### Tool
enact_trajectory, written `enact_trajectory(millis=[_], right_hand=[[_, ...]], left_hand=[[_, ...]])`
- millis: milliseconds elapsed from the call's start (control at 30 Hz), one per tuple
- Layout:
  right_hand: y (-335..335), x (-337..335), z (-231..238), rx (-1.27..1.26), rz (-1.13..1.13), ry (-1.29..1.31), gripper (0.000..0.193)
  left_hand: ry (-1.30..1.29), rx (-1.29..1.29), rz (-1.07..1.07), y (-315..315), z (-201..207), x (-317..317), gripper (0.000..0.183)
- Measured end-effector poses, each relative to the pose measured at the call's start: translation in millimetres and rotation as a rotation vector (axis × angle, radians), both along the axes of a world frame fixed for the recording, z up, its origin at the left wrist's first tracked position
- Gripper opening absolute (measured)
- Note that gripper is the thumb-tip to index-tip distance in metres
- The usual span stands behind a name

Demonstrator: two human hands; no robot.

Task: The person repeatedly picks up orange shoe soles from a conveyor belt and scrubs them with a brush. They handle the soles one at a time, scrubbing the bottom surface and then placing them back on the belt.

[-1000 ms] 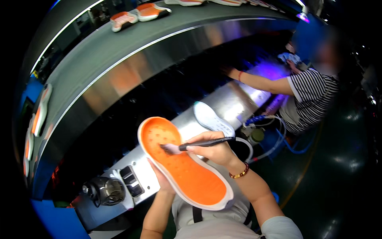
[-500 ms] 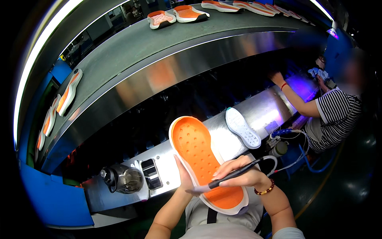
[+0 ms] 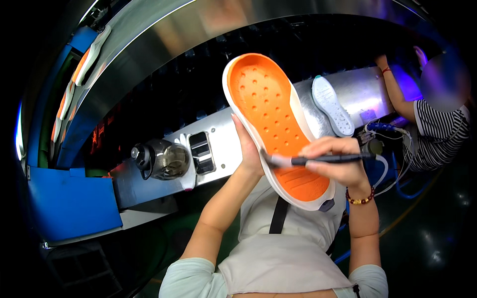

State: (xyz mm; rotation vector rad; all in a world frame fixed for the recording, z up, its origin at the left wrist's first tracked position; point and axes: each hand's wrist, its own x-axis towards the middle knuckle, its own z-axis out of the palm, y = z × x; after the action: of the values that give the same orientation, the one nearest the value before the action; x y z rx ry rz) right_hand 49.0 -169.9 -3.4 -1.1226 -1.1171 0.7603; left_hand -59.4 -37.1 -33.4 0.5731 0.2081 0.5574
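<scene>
A large shoe sole (image 3: 263,107), orange inside with small dimples and a white rim, is tilted up in front of my body. My left hand (image 3: 250,151) grips it along its left edge, thumb up the side. In my right hand (image 3: 340,160) is a black-handled brush (image 3: 299,161), held like a pen, with a pale tube running from its back end. The blurred bristle tip points left and lies at the sole's left rim, close to my left palm. Whether the bristles touch the rim I cannot tell.
On the metal ledge (image 3: 226,141) ahead stand a dark bottle (image 3: 170,160) and a pale blue sole (image 3: 333,107). Several orange-and-white soles (image 3: 91,55) line the conveyor at left. A co-worker's arm (image 3: 399,94) reaches in at right, near wiring. A blue cabinet (image 3: 74,203) stands at left.
My view has tipped down, so everything sits higher in the picture. The brush has turned from slanting to nearly level, its tip higher along the sole's left rim. Both hands keep their hold.
</scene>
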Motion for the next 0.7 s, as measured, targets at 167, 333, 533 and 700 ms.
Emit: enact_trajectory(millis=[167,333,533,700], right_hand=[[-3.0,4.1,3.0,-0.026,0.001,0.132,0.015],[-9.7,-3.3,7.0,0.033,0.188,-0.190,0.018],[-18.8,5.3,-3.6,-0.032,0.045,-0.160,0.016],[-31.5,7.4,-6.8,0.018,0.021,-0.083,0.019]], left_hand=[[-0.069,0.051,0.034,10.0,0.2,-0.9,0.072],[-0.356,-0.075,0.010,23.3,-0.2,-5.7,0.065],[-0.310,-0.052,0.060,32.3,3.6,-3.4,0.063],[-0.183,0.023,0.169,36.3,14.7,-9.8,0.062]])
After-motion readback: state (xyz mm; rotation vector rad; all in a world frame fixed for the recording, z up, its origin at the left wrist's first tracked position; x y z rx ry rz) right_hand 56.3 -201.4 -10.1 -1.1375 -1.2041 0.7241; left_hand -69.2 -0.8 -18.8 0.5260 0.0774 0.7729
